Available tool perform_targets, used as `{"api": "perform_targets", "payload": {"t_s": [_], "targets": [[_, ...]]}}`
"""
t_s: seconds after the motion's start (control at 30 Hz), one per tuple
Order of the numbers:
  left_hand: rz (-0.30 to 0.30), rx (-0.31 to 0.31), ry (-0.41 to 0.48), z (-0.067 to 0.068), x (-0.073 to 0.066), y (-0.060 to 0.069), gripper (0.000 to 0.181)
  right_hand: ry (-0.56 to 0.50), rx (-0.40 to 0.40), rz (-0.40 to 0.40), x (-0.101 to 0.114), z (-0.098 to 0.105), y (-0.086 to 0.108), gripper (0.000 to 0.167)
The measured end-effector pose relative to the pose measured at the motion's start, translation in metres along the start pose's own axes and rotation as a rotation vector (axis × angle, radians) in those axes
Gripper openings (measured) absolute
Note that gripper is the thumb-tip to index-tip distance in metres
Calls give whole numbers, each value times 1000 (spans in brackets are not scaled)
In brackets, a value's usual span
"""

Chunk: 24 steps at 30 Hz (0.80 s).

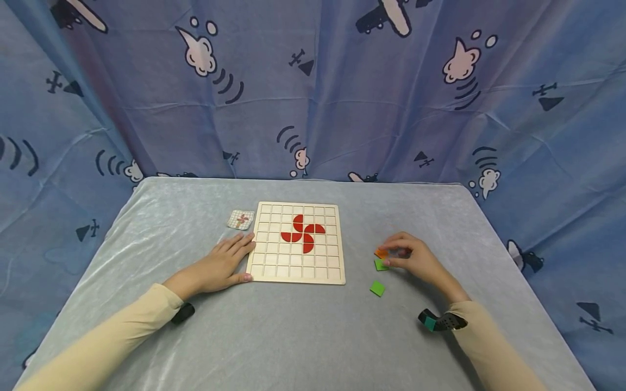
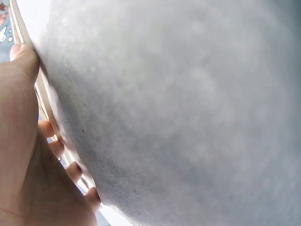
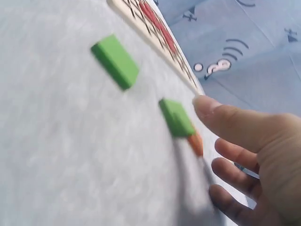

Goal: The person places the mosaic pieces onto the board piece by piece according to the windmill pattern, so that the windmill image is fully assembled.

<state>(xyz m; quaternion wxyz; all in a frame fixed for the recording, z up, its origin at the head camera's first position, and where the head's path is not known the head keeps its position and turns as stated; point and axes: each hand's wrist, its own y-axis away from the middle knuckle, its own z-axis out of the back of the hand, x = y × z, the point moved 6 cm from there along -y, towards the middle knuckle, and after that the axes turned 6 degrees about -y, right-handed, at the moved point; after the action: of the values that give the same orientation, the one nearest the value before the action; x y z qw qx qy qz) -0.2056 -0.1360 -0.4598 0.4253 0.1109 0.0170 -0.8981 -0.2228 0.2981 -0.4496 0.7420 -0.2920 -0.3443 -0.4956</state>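
A square wooden grid board [image 1: 295, 271] lies on the table, with several red quarter-circle pieces [image 1: 308, 243] forming a pinwheel on it. My left hand [image 1: 222, 266] rests against the board's left edge, fingers straight and thumb by the near corner. At the right, my right hand [image 1: 415, 258] hovers over an orange tile [image 1: 381, 253], thumb and fingers apart around it. In the right wrist view the orange tile [image 3: 195, 144] still lies on the cloth, partly behind a green tile [image 3: 177, 117]. Nearer the front lies another green tile [image 3: 115, 61].
A small pattern card [image 1: 240, 219] showing a pinwheel on a grid lies at the board's far left corner. Grey cloth [image 1: 293, 336] covers the table. Behind it hangs a blue patterned curtain [image 1: 264, 130].
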Motion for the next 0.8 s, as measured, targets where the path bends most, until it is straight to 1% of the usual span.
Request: {"api": "perform_targets", "payload": {"t_s": [0.13,0.33,0.53,0.8], "targets": [[1,7,-7,-2,1,-1,80,4,15,-14,-9,2,7,33],[-8,4,-10,-4,3,-3,80,43,19,-13,-19,3,11,32],[-9,2,-16,-4,3,-3,80,51,20,-6,-20,1,12,31],[-4,4,-16,-3,2,-1,80,53,-8,7,-21,0,11,29]]}}
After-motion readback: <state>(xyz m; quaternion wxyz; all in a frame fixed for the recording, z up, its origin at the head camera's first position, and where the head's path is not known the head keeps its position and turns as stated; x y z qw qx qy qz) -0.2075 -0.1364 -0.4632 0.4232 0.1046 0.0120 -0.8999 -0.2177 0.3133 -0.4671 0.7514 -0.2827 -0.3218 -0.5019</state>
